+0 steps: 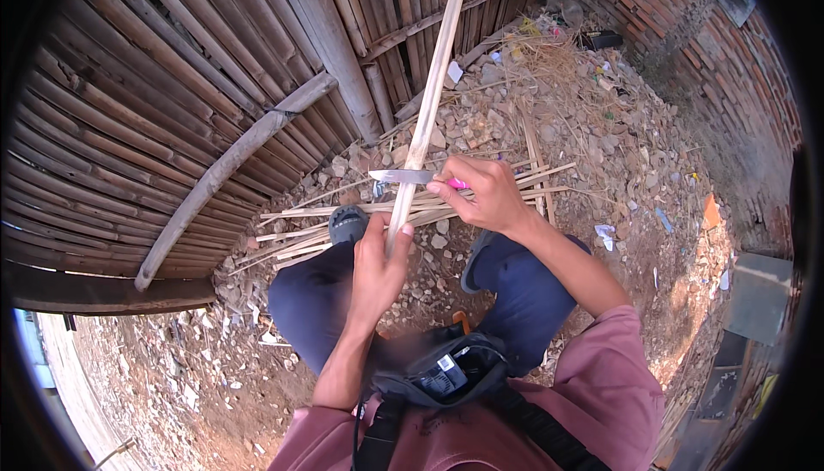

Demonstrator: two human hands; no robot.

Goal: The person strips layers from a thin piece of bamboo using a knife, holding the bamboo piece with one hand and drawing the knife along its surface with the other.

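Note:
My left hand (378,267) is closed around the lower end of a long, pale split bamboo strip (438,67), which slants up and away toward the far wall. In my right hand (486,194) is a knife (401,176) with a pink handle. Its silver blade lies across the strip, just above my left hand, and points left. Below and behind the strip, a loose bundle of thin bamboo strips (300,212) is spread on the ground near my feet.
A wall of bamboo poles (129,119) curves along the left, with a brick wall (738,67) at the right. Stones and litter cover the ground (592,145), with dry straw (545,54) farther off. A black pouch (442,368) sits at my waist, between my bent knees.

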